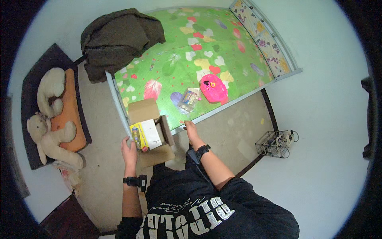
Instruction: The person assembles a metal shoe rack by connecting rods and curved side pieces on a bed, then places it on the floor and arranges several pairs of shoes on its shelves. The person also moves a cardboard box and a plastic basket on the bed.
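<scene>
On the near left corner of the bed stands an open cardboard box (165,131) with its flaps spread out. A yellow and white packet (148,134) lies in its opening. My left hand (129,150) is at the left side of the box, its fingers pointing up beside the packet's yellow end; whether they touch it is hard to tell. My right hand (192,131) hovers by the bed's front rail, right of the box and apart from it, with fingers stretched out and nothing in them. Beyond it lie a clear pack of small coloured items (190,99) and a pink plastic basin (215,95) with small things inside.
The bed (175,65) has a green patterned cover and a grey metal frame. A dark cloth (119,38) drapes over its far left corner. Plush toys (51,129) rest on an orange and dark seat (71,107) at left. A wire basket (274,144) stands on the floor at right.
</scene>
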Available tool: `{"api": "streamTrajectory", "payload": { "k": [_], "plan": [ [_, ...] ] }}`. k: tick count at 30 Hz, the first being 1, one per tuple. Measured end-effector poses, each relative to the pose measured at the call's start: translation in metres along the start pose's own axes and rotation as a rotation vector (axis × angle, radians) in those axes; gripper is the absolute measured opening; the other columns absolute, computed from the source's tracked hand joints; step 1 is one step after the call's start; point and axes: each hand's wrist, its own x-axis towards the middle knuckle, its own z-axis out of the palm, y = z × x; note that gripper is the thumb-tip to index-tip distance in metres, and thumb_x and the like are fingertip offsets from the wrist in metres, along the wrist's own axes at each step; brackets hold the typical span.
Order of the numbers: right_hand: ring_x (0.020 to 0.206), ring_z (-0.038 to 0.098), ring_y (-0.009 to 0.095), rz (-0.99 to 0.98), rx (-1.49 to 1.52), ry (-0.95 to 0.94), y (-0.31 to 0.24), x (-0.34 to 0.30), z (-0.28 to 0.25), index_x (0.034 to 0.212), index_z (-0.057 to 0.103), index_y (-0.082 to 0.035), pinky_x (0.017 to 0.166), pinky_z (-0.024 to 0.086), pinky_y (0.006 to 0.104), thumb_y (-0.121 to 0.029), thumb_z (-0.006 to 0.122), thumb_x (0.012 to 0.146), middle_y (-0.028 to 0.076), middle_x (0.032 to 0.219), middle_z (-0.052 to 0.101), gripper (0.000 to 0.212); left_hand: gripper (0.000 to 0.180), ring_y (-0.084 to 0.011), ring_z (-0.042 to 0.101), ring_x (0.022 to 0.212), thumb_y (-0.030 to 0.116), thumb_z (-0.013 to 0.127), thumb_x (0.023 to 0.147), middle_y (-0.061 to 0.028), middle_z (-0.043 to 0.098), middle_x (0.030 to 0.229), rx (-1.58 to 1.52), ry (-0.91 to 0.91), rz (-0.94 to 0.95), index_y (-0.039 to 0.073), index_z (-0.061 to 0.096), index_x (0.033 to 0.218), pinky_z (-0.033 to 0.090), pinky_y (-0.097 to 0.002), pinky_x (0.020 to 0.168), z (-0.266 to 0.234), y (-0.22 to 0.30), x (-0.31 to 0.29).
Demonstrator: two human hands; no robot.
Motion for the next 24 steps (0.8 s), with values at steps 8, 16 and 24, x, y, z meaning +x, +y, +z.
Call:
{"api": "streamTrajectory", "payload": {
  "k": [8, 16, 24],
  "plan": [
    [0.082, 0.060, 0.017, 0.116, -0.094, -0.262, 0.067, 0.093, -0.180, 0.117, 0.064, -0.005, 0.072, 0.047, 0.0341, -0.032, 0.057, 0.096, 0.005, 0.103, 0.064, 0.035, 0.022, -0.0205, 0.061, 0.109, 0.013, 0.055, 0.101, -0.0108, 0.067, 0.113, -0.212, 0.003, -0.009, 0.000, 0.062, 0.117, 0.046, -0.0332, 0.097, 0.109, 0.125, -0.032],
    [0.105, 0.065, 0.022, 0.477, 0.087, 0.084, 0.029, 0.130, -0.326, 0.128, 0.059, -0.004, 0.088, 0.050, 0.0390, -0.034, 0.052, 0.099, 0.009, 0.118, 0.065, 0.042, 0.020, -0.0182, 0.065, 0.094, 0.014, 0.052, 0.104, -0.0103, 0.068, 0.102, -0.342, -0.277, -0.139, -0.002, 0.061, 0.113, 0.051, -0.0315, 0.087, 0.275, 0.197, -0.051],
    [0.107, 0.066, 0.023, 0.443, 0.019, -0.066, -0.015, 0.184, -0.321, 0.126, 0.059, -0.007, 0.089, 0.049, 0.0372, -0.035, 0.054, 0.098, 0.009, 0.121, 0.065, 0.040, 0.041, -0.0182, 0.066, 0.092, 0.037, 0.053, 0.102, -0.0081, 0.068, 0.115, -0.439, -0.373, -0.692, 0.006, 0.052, 0.129, 0.049, -0.0331, 0.079, 0.394, 0.135, -0.003]
  ]
}}
